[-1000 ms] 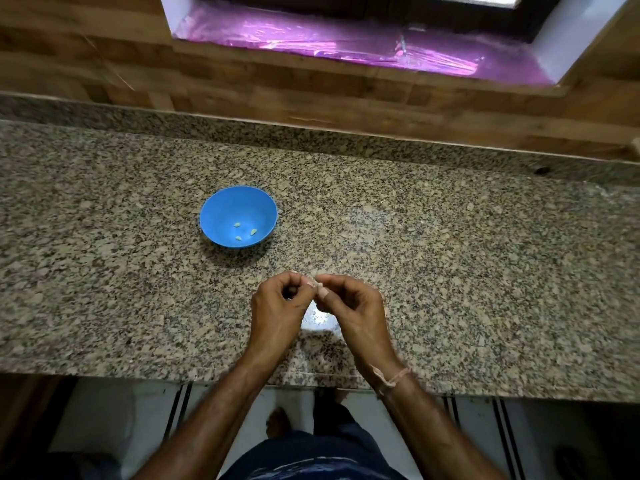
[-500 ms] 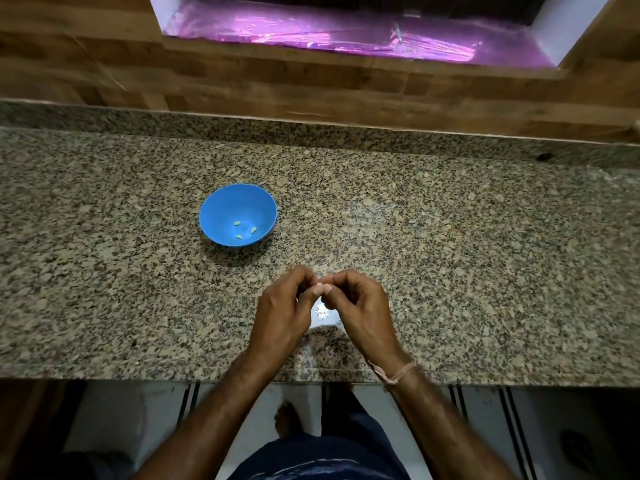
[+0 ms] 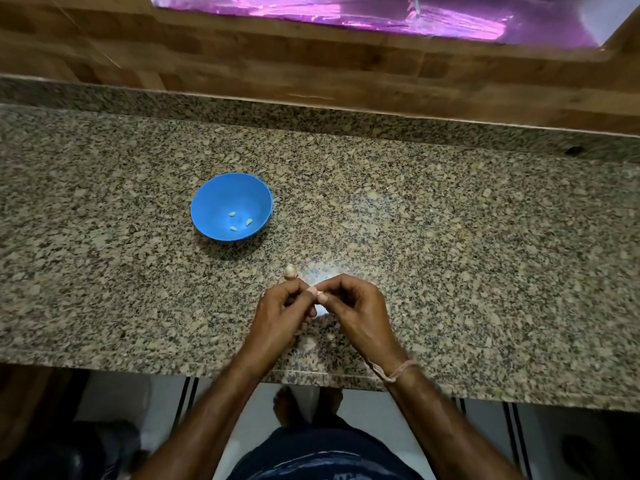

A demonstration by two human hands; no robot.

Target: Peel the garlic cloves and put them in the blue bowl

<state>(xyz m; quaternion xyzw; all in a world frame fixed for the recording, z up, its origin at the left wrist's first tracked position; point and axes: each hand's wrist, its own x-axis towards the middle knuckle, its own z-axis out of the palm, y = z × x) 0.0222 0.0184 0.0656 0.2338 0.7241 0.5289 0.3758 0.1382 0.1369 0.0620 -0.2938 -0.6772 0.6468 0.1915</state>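
Left hand (image 3: 281, 315) and right hand (image 3: 358, 311) both pinch one small pale garlic clove (image 3: 313, 291) — round blue plastic bowl (image 3: 207, 192) nearby.

Bowl (image 3: 207, 206) is coloured plain blue; cloves (image 3: 232, 214) inside are seen as pale yellow-green. Counter (image 3: 450, 254) is speckled throughout in beige, brown and black. Loose clove (image 3: 290, 270) is tinted off-white, held clove (image 3: 313, 290) pale pink. Wall (image 3: 311, 64) is patterned with brown wood grain. Sheet (image 3: 346, 12) above is coloured glossy magenta-purple. Wrist thread (image 3: 398, 370) is coloured pinkish. Floor (image 3: 485, 427) is marked white with dark stripes.
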